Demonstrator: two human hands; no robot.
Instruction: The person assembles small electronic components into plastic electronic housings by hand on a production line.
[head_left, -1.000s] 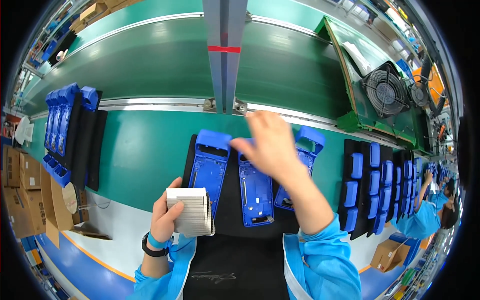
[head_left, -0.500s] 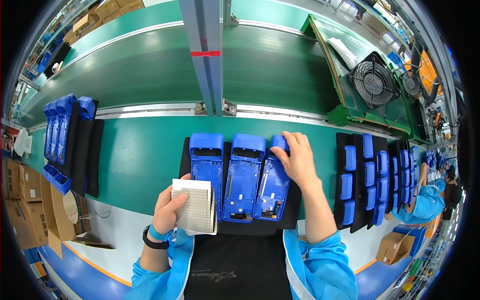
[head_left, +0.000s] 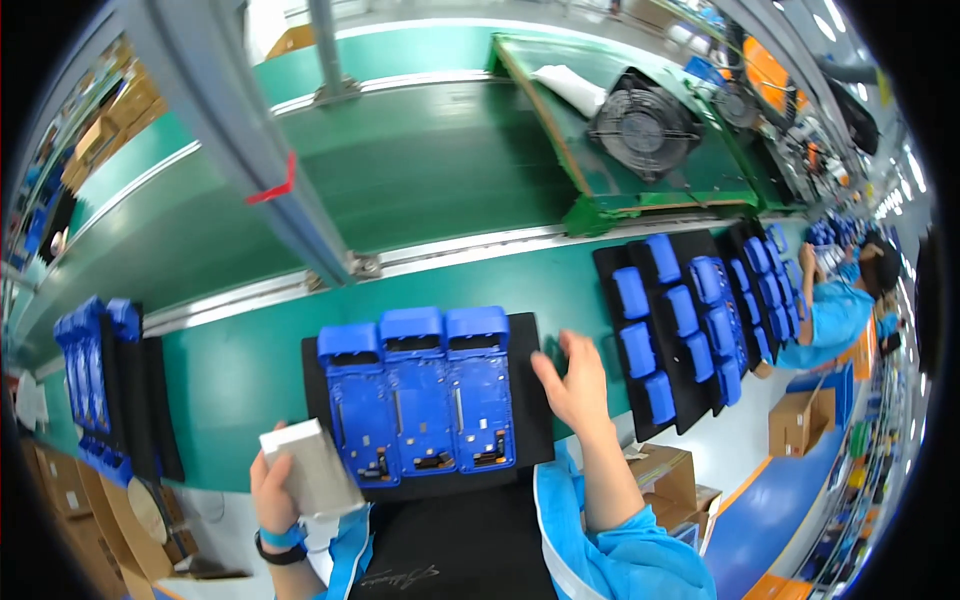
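Three blue plastic device housings [head_left: 418,395] lie side by side on a black foam mat [head_left: 530,390] in front of me, with small electronic parts showing inside. My left hand [head_left: 268,495] is closed round a stack of pale label sheets [head_left: 318,472], at the near left corner of the mat. The stack's printed face is smeared by motion. My right hand [head_left: 577,385] hovers just off the mat's right edge, thumb and fingers apart and nothing between them. It touches none of the housings.
More blue housings [head_left: 635,348] lie on black mats to the right, others [head_left: 85,370] at the left. A metal post [head_left: 230,150] rises beyond the green table [head_left: 240,370]. A black fan [head_left: 645,135] sits far right. A co-worker [head_left: 840,315] works at the right.
My right hand has let go of the rightmost housing and moved off to the right. That housing now stands straight beside the others. The view has turned to the right.
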